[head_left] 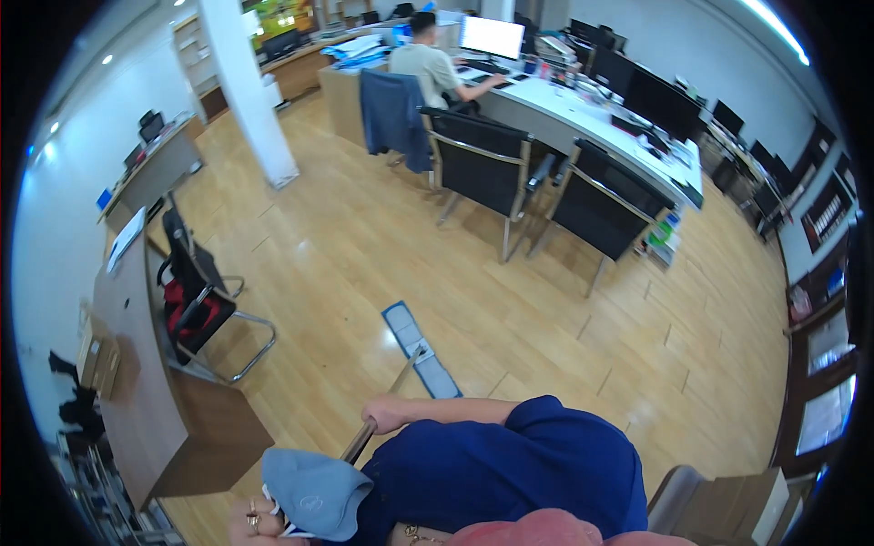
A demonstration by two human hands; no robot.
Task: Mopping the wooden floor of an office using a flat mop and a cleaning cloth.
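Note:
My right hand (387,412) is closed around the handle of a flat mop (400,320). Its long blue-edged grey pad lies on the wooden floor in front of me, with the handle slanting up toward the lower left. At the lower left edge my left hand (253,520), wearing a ring, has its fingers curled by the white loops of a grey-blue cloth face mask (314,496). The mop handle passes behind the mask, so I cannot see whether my left fingers also grip it.
A brown desk (137,364) and a black chair (189,300) stand at left. Ahead, black chairs (478,159) line a long white desk (583,114), where a person (423,68) sits at a monitor. A white pillar (246,91) rises at far left; cardboard boxes (733,505) sit at lower right.

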